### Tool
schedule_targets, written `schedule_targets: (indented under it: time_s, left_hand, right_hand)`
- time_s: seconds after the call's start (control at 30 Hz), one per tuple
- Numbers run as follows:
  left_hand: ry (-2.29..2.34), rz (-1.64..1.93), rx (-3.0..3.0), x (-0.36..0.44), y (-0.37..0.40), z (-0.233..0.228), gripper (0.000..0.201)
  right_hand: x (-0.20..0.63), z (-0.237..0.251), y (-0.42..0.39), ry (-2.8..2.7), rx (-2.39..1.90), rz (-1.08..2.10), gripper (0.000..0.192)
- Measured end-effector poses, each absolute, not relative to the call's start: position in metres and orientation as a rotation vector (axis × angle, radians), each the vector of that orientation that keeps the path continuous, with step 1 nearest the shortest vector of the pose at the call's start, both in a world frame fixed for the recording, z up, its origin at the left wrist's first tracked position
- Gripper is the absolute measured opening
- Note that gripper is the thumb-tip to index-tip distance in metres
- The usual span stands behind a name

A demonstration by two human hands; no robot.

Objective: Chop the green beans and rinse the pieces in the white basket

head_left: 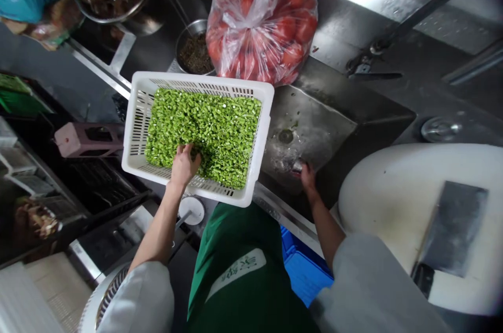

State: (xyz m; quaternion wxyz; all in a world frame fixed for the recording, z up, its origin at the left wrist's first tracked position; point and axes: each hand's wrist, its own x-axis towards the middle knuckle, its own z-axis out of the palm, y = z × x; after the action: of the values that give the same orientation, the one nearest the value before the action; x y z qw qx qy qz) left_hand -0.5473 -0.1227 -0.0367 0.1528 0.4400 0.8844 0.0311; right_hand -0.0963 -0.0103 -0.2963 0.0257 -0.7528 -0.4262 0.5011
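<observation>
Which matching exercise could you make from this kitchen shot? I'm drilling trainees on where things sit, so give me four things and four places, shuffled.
Things:
1. left hand
2. right hand
3. cleaver
4. bag of tomatoes

Places:
A. lying on the round white chopping board
B. down in the steel sink
C. in the chopped green vegetables in the white basket
D. on the steel counter behind the basket

Pairs: 1-C, 2-B, 3-A, 4-D

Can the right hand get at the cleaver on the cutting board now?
Probably yes: the right hand is low in the sink, and the cleaver lies uncovered on the round cutting board beside it.
</observation>
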Motion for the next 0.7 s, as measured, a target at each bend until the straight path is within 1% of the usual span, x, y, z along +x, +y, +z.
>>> schedule_targets:
  time_s: [0.07, 0.13, 0.2, 0.27, 0.37, 0.43, 0.53, 0.7]
  left_hand:
    - [2.607, 0.174, 1.325, -0.537, -0.118, -0.029, 0.041]
    - [2.597, 0.346, 1.424, -0.522, -0.106, -0.026, 0.027]
    - [2.443, 0.514, 1.527, -0.504, -0.087, -0.028, 0.017]
    - [2.243, 0.627, 1.627, -0.486, -0.064, -0.035, 0.017]
    - [2.071, 0.734, 1.7, -0.468, -0.025, -0.052, 0.024]
    - [2.076, 0.762, 1.658, -0.464, 0.001, -0.064, 0.028]
    - [2.127, 0.746, 1.589, -0.468, 0.033, -0.078, 0.029]
    - [2.115, 0.764, 1.661, -0.472, 0.052, -0.084, 0.018]
  right_hand:
    - [-0.093, -0.289, -0.012, -1.148, -2.302, 1.632, 0.059]
    - [-0.09, -0.282, -0.013, -1.217, -2.31, 1.69, 0.058]
    - [-0.09, -0.275, -0.014, -1.301, -2.332, 1.709, 0.057]
    - [-0.092, -0.268, -0.014, -1.311, -2.379, 1.725, 0.058]
    - [-0.098, -0.26, -0.013, -1.286, -2.415, 1.782, 0.06]
    - [-0.102, -0.257, -0.015, -1.291, -2.402, 1.811, 0.059]
    - [-0.102, -0.254, -0.024, -1.328, -2.374, 1.837, 0.055]
    - [-0.09, -0.255, -0.05, -1.383, -2.29, 1.803, 0.055]
